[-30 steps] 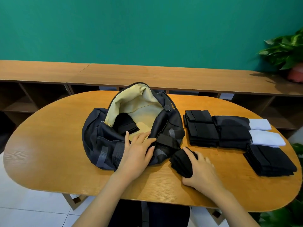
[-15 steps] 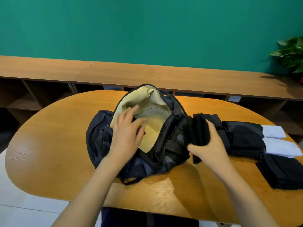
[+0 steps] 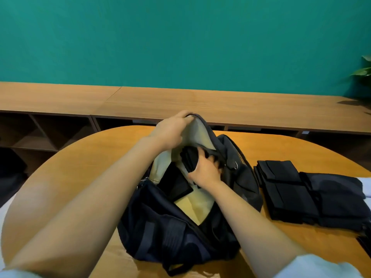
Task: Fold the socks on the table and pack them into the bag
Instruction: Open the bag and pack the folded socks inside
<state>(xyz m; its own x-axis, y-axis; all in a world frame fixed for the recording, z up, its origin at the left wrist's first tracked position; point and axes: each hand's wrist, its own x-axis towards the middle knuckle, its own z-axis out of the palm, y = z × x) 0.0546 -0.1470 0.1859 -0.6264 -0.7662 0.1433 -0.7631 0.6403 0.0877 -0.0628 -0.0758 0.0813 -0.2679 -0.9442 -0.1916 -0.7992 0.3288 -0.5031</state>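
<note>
Socks (image 3: 189, 158) gripped in the right hand (image 3: 204, 171) sit just inside the bag (image 3: 170, 227), left hand (image 3: 174, 127) gripping its rim.

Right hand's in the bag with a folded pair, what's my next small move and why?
Probably set the folded pair beside the black bundle inside and let go: the right hand grips it within the bag, which the left hand holds open; more stacks wait outside.

No legible text or labels.
</note>
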